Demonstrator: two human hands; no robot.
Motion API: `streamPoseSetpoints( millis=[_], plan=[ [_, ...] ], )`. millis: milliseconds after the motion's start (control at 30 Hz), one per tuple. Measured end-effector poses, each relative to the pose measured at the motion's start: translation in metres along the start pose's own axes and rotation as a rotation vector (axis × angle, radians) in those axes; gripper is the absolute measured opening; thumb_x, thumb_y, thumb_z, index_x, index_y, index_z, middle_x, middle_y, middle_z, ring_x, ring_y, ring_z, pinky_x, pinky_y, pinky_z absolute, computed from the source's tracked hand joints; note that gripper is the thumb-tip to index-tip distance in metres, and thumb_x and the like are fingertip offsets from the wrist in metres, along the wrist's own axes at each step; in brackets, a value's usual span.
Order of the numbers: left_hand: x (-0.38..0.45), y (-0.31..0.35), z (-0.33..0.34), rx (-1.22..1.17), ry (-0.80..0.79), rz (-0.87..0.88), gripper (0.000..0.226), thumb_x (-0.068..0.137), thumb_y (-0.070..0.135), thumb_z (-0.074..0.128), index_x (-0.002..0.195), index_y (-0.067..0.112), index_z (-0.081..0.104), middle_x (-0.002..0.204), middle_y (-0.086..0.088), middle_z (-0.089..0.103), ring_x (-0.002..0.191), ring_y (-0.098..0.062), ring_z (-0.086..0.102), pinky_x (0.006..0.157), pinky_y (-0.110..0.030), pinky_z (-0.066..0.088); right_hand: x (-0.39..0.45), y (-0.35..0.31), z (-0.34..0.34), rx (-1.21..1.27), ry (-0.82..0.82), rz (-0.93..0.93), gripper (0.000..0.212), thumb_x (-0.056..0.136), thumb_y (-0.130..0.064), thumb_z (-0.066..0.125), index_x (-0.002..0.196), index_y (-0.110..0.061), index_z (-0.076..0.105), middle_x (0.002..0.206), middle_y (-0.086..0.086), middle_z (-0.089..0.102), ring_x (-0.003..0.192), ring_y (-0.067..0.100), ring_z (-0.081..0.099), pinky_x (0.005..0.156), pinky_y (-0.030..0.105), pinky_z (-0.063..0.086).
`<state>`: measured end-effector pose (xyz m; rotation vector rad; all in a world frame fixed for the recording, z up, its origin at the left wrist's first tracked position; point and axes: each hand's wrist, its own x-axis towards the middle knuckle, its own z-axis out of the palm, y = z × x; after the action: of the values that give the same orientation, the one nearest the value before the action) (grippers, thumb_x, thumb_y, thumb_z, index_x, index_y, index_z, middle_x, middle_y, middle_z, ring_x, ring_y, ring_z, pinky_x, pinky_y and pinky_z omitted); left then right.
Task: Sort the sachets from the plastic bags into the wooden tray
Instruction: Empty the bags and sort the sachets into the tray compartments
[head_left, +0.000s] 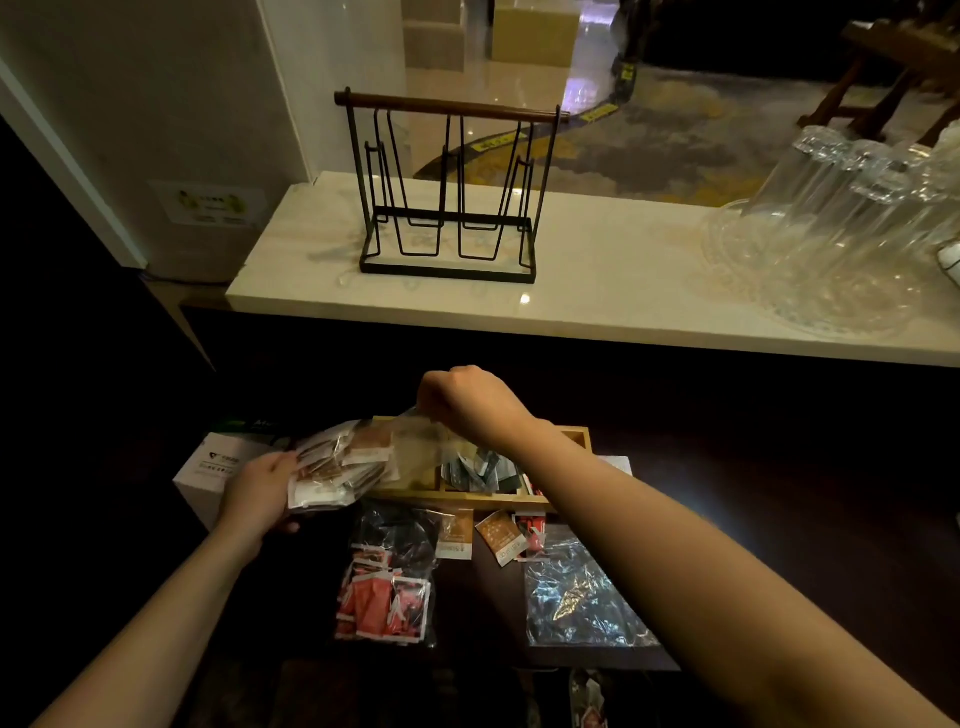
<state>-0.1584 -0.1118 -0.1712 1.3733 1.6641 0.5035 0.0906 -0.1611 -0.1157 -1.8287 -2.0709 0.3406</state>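
A clear plastic bag of brown sachets (340, 465) hangs over the left end of the wooden tray (574, 435). My left hand (260, 491) grips the bag's lower left end. My right hand (465, 402) pinches its upper right edge above the tray. Dark sachets (475, 470) fill the tray's middle compartment. In front of the tray lie a bag of red sachets (387, 595), two loose brown sachets (454, 535) and a loose red sachet (535, 535). A flat plastic bag (579, 592) with no sachets showing inside lies at the right.
A white box (208, 470) stands left of the tray. Behind, a raised marble counter (597, 280) carries a black wire rack (449, 192) and several clear glass items (852, 228). More packets show at the bottom edge (589, 701).
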Motion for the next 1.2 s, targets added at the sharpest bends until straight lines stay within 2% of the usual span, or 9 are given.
streamPoseSetpoints(
  millis=[133, 200, 300, 400, 467, 567, 767, 1100, 1200],
  plan=[
    [0.010, 0.007, -0.012, 0.286, 0.048, 0.133, 0.034, 0.099, 0.021, 0.037, 0.095, 0.000, 0.063, 0.072, -0.016, 0.059, 0.053, -0.028, 0.056, 0.039, -0.027, 0.046, 0.005, 0.010, 0.021, 0.012, -0.019, 0.079, 0.014, 0.091, -0.020, 0.056, 0.101, -0.014, 0.064, 0.098, 0.009, 0.068, 0.087, 0.025, 0.066, 0.074, 0.044, 0.056],
    [0.015, 0.010, -0.018, 0.362, 0.043, 0.151, 0.036, 0.100, 0.020, 0.035, 0.093, -0.002, 0.063, 0.065, -0.012, 0.057, 0.051, -0.024, 0.055, 0.037, -0.023, 0.042, 0.007, 0.013, 0.029, 0.028, -0.041, 0.107, 0.013, 0.091, -0.019, 0.056, 0.101, -0.013, 0.063, 0.099, 0.010, 0.067, 0.088, 0.025, 0.065, 0.075, 0.044, 0.056],
    [0.021, 0.012, -0.023, 0.394, 0.031, 0.156, 0.039, 0.100, 0.024, 0.034, 0.088, 0.001, 0.062, 0.064, -0.014, 0.060, 0.050, -0.028, 0.060, 0.042, -0.027, 0.044, 0.009, 0.018, 0.040, 0.068, -0.060, 0.154, 0.013, 0.090, -0.019, 0.058, 0.101, -0.015, 0.063, 0.101, 0.009, 0.067, 0.090, 0.024, 0.064, 0.078, 0.043, 0.055],
    [0.025, 0.014, -0.026, 0.473, 0.070, 0.146, 0.041, 0.099, 0.032, 0.032, 0.081, 0.008, 0.061, 0.072, -0.016, 0.063, 0.062, -0.032, 0.060, 0.056, -0.035, 0.050, 0.009, 0.021, 0.051, 0.097, -0.054, 0.190, 0.014, 0.089, -0.019, 0.060, 0.103, -0.017, 0.063, 0.104, 0.006, 0.066, 0.093, 0.020, 0.063, 0.080, 0.040, 0.055],
    [0.025, 0.018, -0.026, 0.553, 0.117, 0.146, 0.044, 0.098, 0.036, 0.031, 0.078, 0.010, 0.060, 0.076, -0.015, 0.062, 0.071, -0.032, 0.057, 0.063, -0.037, 0.046, 0.007, 0.023, 0.057, 0.113, -0.047, 0.217, 0.015, 0.088, -0.018, 0.062, 0.103, -0.018, 0.063, 0.105, 0.004, 0.066, 0.094, 0.019, 0.062, 0.081, 0.038, 0.055],
    [0.022, 0.024, -0.025, 0.693, 0.190, 0.191, 0.044, 0.099, 0.038, 0.030, 0.088, 0.012, 0.063, 0.087, -0.017, 0.063, 0.075, -0.030, 0.052, 0.063, -0.035, 0.038, 0.008, 0.027, 0.063, 0.144, -0.037, 0.248, 0.015, 0.089, -0.016, 0.061, 0.104, -0.017, 0.063, 0.105, 0.005, 0.066, 0.094, 0.019, 0.062, 0.082, 0.037, 0.055],
    [0.017, 0.038, -0.025, 0.919, 0.276, 0.321, 0.047, 0.099, 0.041, 0.025, 0.096, 0.015, 0.064, 0.094, -0.017, 0.066, 0.086, -0.037, 0.062, 0.066, -0.035, 0.040, 0.009, 0.031, 0.069, 0.171, -0.023, 0.291, 0.014, 0.089, -0.014, 0.060, 0.102, -0.016, 0.064, 0.105, 0.005, 0.066, 0.094, 0.019, 0.062, 0.081, 0.034, 0.054],
    [0.025, 0.043, -0.029, 0.929, 0.152, 0.267, 0.037, 0.098, 0.035, 0.037, 0.098, 0.007, 0.060, 0.102, -0.021, 0.063, 0.094, -0.040, 0.059, 0.069, -0.039, 0.038, 0.010, 0.036, 0.077, 0.222, -0.037, 0.303, 0.016, 0.089, -0.013, 0.060, 0.105, -0.015, 0.064, 0.108, 0.007, 0.065, 0.099, 0.019, 0.061, 0.085, 0.032, 0.053],
    [0.027, 0.045, -0.030, 0.889, 0.141, 0.260, 0.032, 0.098, 0.032, 0.037, 0.089, 0.008, 0.056, 0.094, -0.019, 0.061, 0.084, -0.037, 0.057, 0.068, -0.039, 0.041, 0.009, 0.037, 0.078, 0.242, -0.043, 0.310, 0.017, 0.090, -0.012, 0.059, 0.106, -0.013, 0.064, 0.110, 0.008, 0.065, 0.100, 0.019, 0.061, 0.087, 0.032, 0.053]
  ],
)
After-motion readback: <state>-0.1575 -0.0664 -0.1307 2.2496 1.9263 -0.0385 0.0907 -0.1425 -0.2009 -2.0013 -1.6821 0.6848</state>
